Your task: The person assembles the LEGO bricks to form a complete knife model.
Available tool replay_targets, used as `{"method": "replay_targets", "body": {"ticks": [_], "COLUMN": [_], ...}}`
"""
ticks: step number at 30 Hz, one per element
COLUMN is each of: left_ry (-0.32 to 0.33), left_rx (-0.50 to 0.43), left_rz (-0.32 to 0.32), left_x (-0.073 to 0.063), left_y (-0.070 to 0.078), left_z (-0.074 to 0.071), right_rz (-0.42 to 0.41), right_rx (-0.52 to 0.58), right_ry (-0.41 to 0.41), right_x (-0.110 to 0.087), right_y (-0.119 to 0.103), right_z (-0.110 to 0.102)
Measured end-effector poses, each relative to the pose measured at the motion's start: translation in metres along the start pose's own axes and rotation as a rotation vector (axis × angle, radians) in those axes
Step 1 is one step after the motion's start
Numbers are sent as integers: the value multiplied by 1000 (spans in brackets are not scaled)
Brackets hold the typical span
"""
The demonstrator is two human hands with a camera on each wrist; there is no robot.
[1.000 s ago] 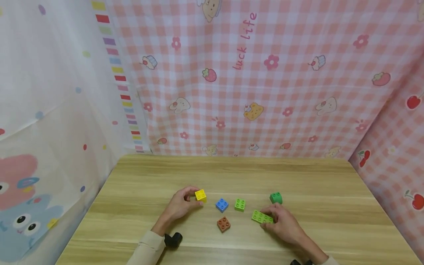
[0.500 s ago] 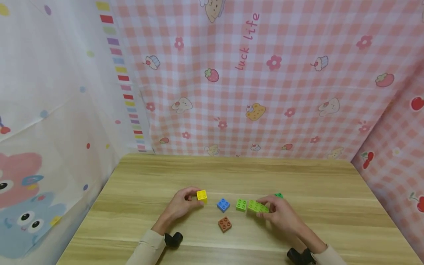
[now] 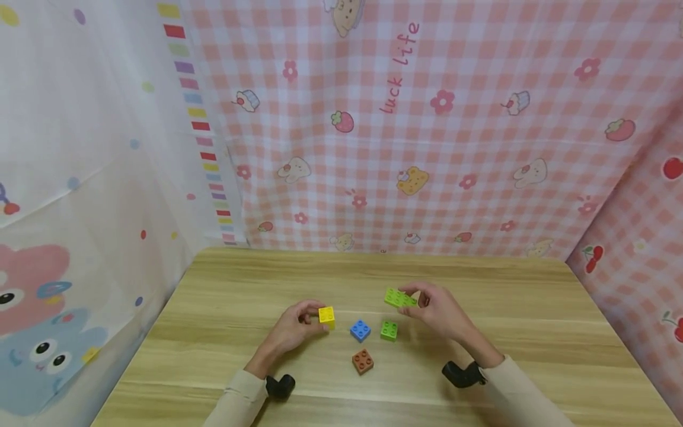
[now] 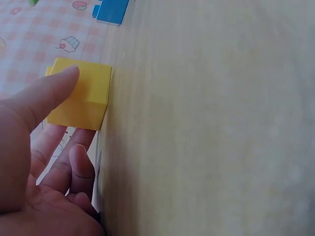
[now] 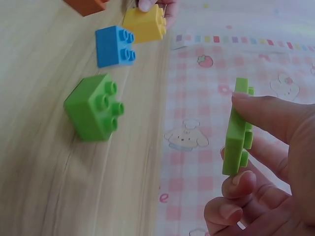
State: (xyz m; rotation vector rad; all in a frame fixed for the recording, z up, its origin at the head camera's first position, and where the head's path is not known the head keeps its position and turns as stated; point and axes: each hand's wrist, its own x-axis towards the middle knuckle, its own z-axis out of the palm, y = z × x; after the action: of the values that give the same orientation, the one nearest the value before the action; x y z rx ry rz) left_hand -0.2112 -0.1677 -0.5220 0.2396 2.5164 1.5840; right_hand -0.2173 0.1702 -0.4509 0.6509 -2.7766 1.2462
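Observation:
My left hand [image 3: 290, 327] pinches a yellow toy building brick [image 3: 326, 317] at the table's left middle. In the left wrist view the thumb lies across a side of the yellow brick [image 4: 91, 91], low at the tabletop. A long, flat lime-green brick [image 3: 395, 298] is gripped between thumb and fingers of my right hand [image 3: 441, 311]. The right wrist view shows this flat brick [image 5: 235, 140] edge-on, raised above the table. Below it on the table stands a square light-green brick [image 3: 389, 330], with a blue brick [image 3: 360, 331] to its left and a brown brick [image 3: 363, 361] nearer me.
The wooden table [image 3: 256, 279] ends at a pink checked cloth [image 3: 373, 148] behind and hanging cloths at both sides. Black devices sit at the left wrist [image 3: 280, 386] and right wrist [image 3: 463, 374]. The dark-green brick from earlier is hidden behind the right hand.
My right hand has lifted the flat lime-green brick and carried it left and away from me, past the square light-green brick. The left hand and yellow brick stay in place.

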Motion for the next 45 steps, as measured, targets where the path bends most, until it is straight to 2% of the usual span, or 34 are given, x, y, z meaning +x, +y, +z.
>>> {"method": "replay_targets", "body": {"ticks": [9,18,30,45], "left_ry": [-4,-7,-25,-12], "left_rx": [2,-20,-10,3], "left_rz": [-4,-7,7,22], "left_x": [2,2,1,1], "left_y": [-1,-2,0,0], "left_z": [1,3,3,1], "right_rz": [-48,-68,-109,-108], "right_rx": [61,92,106,130], "right_ry": [-39,-89,-136,-214], "right_x": [22,37,50,57], "right_y": [-14,-26,-46,-47], "right_z": [16,38,67,104]}}
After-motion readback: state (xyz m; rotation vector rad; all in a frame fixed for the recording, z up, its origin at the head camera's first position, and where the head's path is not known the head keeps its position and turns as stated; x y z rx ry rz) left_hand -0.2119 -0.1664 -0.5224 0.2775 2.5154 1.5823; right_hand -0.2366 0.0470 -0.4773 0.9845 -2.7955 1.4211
